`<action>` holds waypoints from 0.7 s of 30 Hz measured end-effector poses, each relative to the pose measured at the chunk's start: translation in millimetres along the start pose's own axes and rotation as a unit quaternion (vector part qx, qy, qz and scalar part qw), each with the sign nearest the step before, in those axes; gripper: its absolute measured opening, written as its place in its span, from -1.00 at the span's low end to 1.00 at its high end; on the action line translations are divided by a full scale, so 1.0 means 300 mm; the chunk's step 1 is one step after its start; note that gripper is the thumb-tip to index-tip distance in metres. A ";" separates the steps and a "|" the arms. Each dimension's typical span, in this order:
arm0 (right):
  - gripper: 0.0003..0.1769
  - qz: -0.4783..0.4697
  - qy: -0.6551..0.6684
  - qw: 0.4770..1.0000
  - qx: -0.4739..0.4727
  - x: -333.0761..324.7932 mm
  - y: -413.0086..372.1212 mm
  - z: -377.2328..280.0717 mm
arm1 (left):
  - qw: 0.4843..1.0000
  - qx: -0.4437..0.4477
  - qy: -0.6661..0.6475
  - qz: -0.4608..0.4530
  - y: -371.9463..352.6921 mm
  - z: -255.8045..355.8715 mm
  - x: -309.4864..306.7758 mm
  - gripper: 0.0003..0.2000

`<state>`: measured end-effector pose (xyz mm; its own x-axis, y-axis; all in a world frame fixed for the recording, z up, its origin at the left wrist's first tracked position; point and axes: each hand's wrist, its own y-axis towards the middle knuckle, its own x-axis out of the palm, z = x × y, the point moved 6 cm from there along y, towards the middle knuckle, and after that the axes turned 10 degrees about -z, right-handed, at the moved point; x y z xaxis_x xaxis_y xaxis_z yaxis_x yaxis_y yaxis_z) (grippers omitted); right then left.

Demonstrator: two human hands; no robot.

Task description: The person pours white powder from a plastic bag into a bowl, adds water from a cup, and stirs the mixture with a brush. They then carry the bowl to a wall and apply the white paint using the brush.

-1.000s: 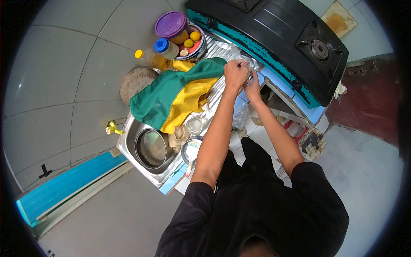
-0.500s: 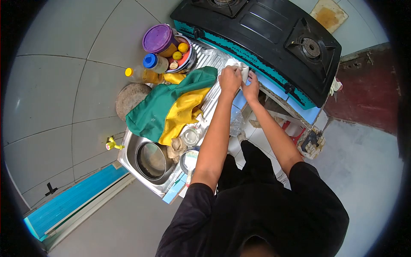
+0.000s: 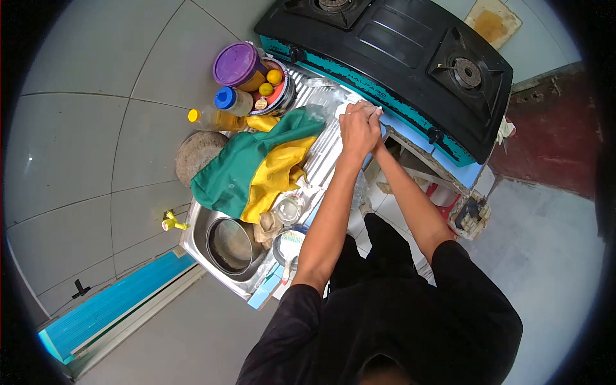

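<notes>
My left hand (image 3: 357,128) is closed over a white crumpled piece (image 3: 348,104) at the counter, right below the front edge of the stove. White shows on the left of the knuckles and a bit by the fingertips. Pressed close against it on the right is my right hand (image 3: 377,142), also closed there, its fingers largely hidden behind the left. Whether the white piece is cloth or plastic I cannot tell. Left of the hands, a green and yellow cloth (image 3: 247,160) lies draped over the ridged steel drainboard (image 3: 328,138).
Above the hands stands a black two-burner stove (image 3: 398,45). A tub with a purple lid (image 3: 236,64), yellow fruit (image 3: 274,76), an oil bottle (image 3: 215,119) and a blue-lidded jar (image 3: 237,101) line the wall. A dark pan (image 3: 215,256) sits in the sink; a glass (image 3: 289,208) and brush (image 3: 290,250) are nearby.
My hands have come together, the left now overlapping the right, where before they were apart at the white piece. The left has shifted slightly right and down.
</notes>
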<state>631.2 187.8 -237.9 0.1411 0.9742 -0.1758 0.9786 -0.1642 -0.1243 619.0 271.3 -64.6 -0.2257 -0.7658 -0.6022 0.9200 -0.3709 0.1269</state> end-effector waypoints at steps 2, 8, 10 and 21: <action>-0.46 -0.044 0.106 0.993 -0.029 -0.002 0.031 0.017 | 1.000 0.012 0.013 0.012 0.006 0.017 -0.008 -0.83; -0.60 -0.067 0.102 0.992 0.017 0.029 0.064 0.213 | 0.998 -0.050 -0.004 -0.023 0.047 -0.121 0.072 -0.81; -0.65 0.011 -0.164 0.984 -0.062 -0.012 -0.030 -0.029 | 0.994 -0.100 -0.025 -0.025 0.051 -0.144 0.075 -0.79; -0.28 0.038 -0.114 0.992 0.023 -0.032 -0.094 -0.048 | 0.958 -0.215 0.153 -0.110 -0.027 -0.308 0.100 -0.75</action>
<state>604.3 185.2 -218.7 0.1713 0.8992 -0.4027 0.9578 -0.2477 -0.1456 634.4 300.0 -156.4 -0.3850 -0.4799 -0.7884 0.9229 -0.2046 -0.3261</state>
